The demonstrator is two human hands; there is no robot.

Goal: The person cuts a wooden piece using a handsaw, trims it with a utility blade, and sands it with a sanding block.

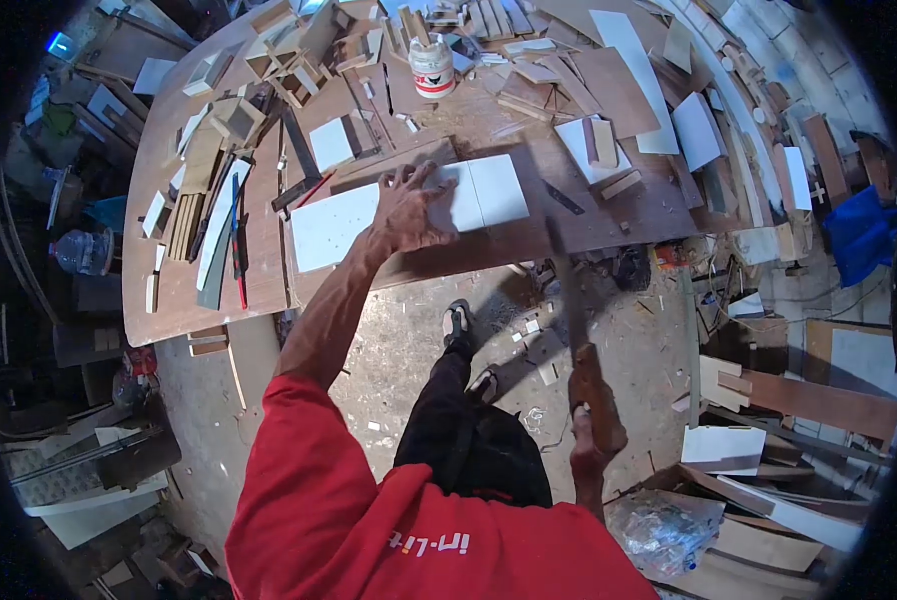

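A white-faced board (pixel 334 230) lies across the front edge of the workbench, with a thin dark line across it toward its right end. My left hand (pixel 416 207) presses down on the middle of this board, fingers spread and bent. Below and to the right, my right hand (pixel 587 440) is wrapped round the wooden handle of a handsaw (pixel 591 385). The saw's blade points away from me, up to the bench edge, and looks blurred. It is right of the board, with a gap between them in this view. A red pencil (pixel 315 190) lies by the board's left end.
The workbench (pixel 204 290) carries wood offcuts, a white tub (pixel 433 70) holding wood pieces, a dark square (pixel 294 160) and a small dark metal strip (pixel 565 198). Boards and a plastic bag (pixel 666 530) lie at lower right. Scraps dot the concrete floor (pixel 389 350).
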